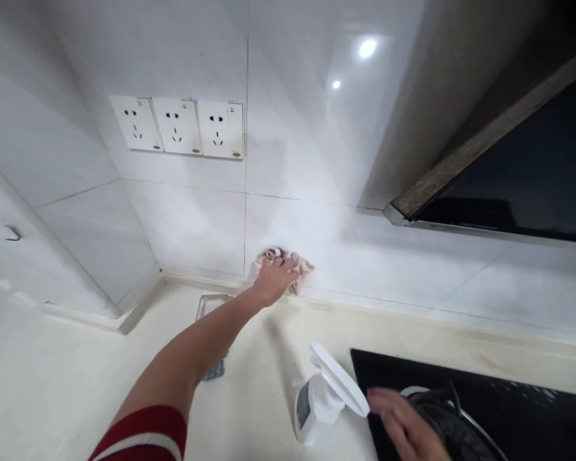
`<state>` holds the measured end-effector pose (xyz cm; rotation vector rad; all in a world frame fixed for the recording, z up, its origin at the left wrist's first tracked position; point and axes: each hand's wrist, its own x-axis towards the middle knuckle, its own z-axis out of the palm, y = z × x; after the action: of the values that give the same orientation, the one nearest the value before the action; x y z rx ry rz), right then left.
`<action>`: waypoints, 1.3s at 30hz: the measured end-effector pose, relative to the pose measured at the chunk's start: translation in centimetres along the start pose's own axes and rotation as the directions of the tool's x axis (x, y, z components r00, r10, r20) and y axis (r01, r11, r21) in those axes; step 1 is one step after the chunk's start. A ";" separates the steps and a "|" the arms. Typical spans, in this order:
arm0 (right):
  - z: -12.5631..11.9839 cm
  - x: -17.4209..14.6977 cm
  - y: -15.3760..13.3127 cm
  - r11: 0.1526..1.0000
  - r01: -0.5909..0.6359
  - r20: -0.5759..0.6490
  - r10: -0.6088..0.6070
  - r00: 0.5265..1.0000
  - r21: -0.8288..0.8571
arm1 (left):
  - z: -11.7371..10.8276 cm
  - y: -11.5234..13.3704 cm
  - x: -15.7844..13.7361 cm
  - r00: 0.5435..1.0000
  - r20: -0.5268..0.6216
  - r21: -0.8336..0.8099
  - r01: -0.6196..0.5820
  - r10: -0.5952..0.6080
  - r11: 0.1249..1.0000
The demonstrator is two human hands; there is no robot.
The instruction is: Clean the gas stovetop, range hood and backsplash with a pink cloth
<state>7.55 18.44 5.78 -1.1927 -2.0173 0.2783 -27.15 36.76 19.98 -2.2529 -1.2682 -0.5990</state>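
My left hand (277, 279) presses a crumpled pale cloth (306, 267) against the tiled wall, just above the counter's back ledge. The fingers are closed over the cloth and hide part of it. A white spray bottle (317, 410) stands on the counter by the hob's near left corner. My right hand (410, 426) is at the lower right with its fingers extended and slightly blurred. Its fingertips are close to the end of the spray head; whether they touch it I cannot tell.
A black hob (518, 403) with a burner and pan support (446, 416) lies at the right. A dark range hood (518, 173) juts out above it. Wall sockets (177, 127) sit at the upper left. Behind my left forearm a clear tray (211, 303) and a bluish patterned item (216, 370) are partly hidden.
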 end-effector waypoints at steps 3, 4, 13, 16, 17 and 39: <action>-4.3 10.8 -3.5 0.987 -0.053 -0.109 0.070 0.992 0.153 | -4.5 -1.0 5.0 0.985 -0.138 0.053 0.108 -0.099 0.993; -5.4 14.2 -5.0 0.984 -0.029 -0.109 0.049 0.993 0.178 | -5.9 -1.1 6.9 0.966 -0.230 0.079 0.139 -0.118 0.987; 0.3 27.7 -4.4 0.956 0.127 -0.100 -0.104 0.990 0.266 | -1.6 2.4 10.3 0.996 -0.056 -0.106 0.067 -0.074 0.992; 5.4 24.6 0.2 0.966 -0.150 0.101 0.131 0.986 0.210 | 2.4 4.6 5.1 0.983 0.186 -0.280 0.045 0.008 0.959; 6.7 23.2 1.3 0.964 -0.180 0.151 0.152 0.977 0.197 | 3.5 5.3 3.3 0.975 0.220 -0.301 0.063 0.005 0.951; 0.6 26.1 -6.9 0.982 0.173 -0.295 -0.142 0.945 0.080 | 2.1 5.3 -19.0 0.858 0.364 -0.568 0.512 -0.361 0.644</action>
<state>-4.48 36.28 22.10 -0.9405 -1.8066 0.1207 -31.32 23.11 6.17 -2.6037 -2.0094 -1.1522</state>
